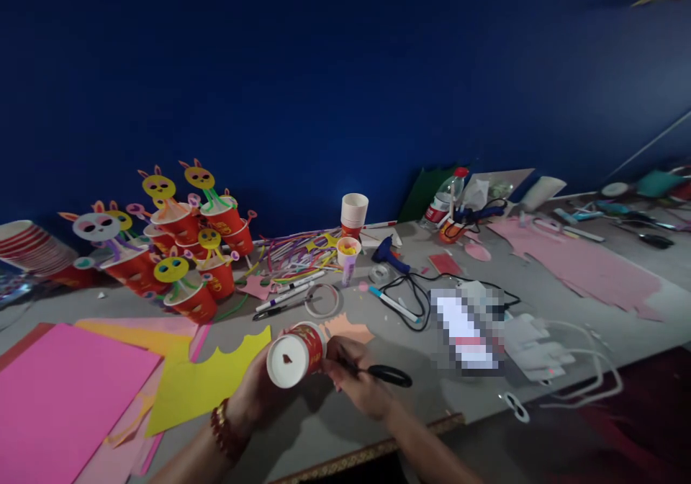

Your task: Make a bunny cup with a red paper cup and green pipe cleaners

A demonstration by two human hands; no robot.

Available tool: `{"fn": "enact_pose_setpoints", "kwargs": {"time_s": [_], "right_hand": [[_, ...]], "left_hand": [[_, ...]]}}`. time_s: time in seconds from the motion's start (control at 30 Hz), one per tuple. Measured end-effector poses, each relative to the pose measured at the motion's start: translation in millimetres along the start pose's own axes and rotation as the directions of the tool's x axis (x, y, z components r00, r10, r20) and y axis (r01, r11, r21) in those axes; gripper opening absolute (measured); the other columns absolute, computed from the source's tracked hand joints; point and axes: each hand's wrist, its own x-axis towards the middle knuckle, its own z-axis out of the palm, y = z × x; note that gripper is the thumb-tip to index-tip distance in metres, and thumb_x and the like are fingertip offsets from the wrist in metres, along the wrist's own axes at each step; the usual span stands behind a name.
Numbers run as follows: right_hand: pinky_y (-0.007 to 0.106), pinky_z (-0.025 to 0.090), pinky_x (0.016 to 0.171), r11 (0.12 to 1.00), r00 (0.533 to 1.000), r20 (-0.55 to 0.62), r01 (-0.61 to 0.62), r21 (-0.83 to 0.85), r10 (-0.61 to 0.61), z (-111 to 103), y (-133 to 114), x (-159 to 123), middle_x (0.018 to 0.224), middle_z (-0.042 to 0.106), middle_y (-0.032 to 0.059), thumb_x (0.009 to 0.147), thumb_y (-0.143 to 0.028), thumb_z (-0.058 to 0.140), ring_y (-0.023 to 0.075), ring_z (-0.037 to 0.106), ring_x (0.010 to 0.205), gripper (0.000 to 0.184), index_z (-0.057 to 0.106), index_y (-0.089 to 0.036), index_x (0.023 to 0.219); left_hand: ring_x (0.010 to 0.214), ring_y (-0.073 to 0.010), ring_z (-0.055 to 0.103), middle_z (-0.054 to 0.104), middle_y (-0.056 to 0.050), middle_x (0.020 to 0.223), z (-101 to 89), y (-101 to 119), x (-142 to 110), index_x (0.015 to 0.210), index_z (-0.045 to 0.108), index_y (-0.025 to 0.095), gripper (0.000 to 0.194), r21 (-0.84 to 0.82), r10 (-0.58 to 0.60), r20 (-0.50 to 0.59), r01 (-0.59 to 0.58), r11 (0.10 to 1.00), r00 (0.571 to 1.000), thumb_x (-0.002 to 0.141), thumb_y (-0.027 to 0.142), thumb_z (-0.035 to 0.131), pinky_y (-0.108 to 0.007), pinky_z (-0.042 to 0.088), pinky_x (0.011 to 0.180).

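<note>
My left hand (258,394) is wrapped round a red paper cup (296,354), held on its side with the white bottom facing me; a small dark mark shows on that bottom. My right hand (359,387) is closed on black-handled scissors (386,374), whose tip lies against the cup's side. A beaded bracelet (222,430) is on my left wrist. Both hands hover low over the grey table (378,426), near its front edge.
Finished red cups with paper animal faces (183,253) stand at the left. Pink (59,390) and yellow paper sheets (205,376) lie front left. Pipe cleaners (296,253), markers, a tape ring (322,300), stacked cups (353,214), a glue gun (389,253), cables and a pink sheet (583,264) spread behind.
</note>
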Motion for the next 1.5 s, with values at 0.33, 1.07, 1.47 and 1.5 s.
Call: {"fn": "enact_pose_setpoints", "kwargs": {"time_s": [0.33,1.07,1.47,1.5], "right_hand": [[0.025,0.041,0.059,0.995,0.995,0.007,0.099,-0.014,-0.099,0.1,-14.9,20.2,0.077,0.051,0.0002,0.095,-0.032,0.054,0.0145,0.051,0.069,0.033,0.045,-0.022,0.065],[0.027,0.040,0.068,0.967,0.993,-0.007,0.112,-0.231,-0.116,4.6,-42.8,33.5,0.072,0.050,-0.0031,0.096,-0.030,0.049,0.0150,0.050,0.070,0.028,0.043,-0.023,0.070],[0.026,0.042,0.060,0.985,0.996,0.087,0.022,-0.170,-0.007,-5.7,-37.9,24.5,0.077,0.052,-0.0002,0.100,-0.032,0.042,0.0150,0.052,0.067,0.026,0.048,-0.022,0.076],[0.026,0.042,0.060,0.984,0.997,0.083,0.015,-0.177,-0.001,-5.4,-37.2,24.0,0.076,0.053,-0.0002,0.100,-0.033,0.041,0.0150,0.052,0.067,0.028,0.048,-0.022,0.076]], "left_hand": [[0.101,-0.0256,0.068,0.072,-0.008,0.117,3.6,39.3,-8.2,0.116,0.070,0.018,0.045,0.159,0.131,0.079,-0.142,0.977,0.988,0.072,0.025,0.071,-0.033,0.052,0.088],[0.127,-0.0290,0.052,0.049,-0.009,0.148,21.7,63.9,-31.5,0.144,0.046,0.029,0.060,0.642,0.136,0.264,-0.279,0.714,0.955,0.088,0.025,0.066,-0.035,0.044,0.102],[0.138,-0.0337,0.041,0.051,-0.011,0.146,35.5,57.6,-33.5,0.135,0.056,0.025,0.051,0.651,0.355,0.198,-0.393,0.649,0.914,0.087,0.033,0.067,-0.047,0.034,0.113],[0.139,-0.0338,0.039,0.049,-0.011,0.147,35.6,57.1,-34.9,0.135,0.056,0.025,0.051,0.692,0.391,0.217,-0.423,0.585,0.894,0.086,0.033,0.068,-0.047,0.032,0.114]]}}
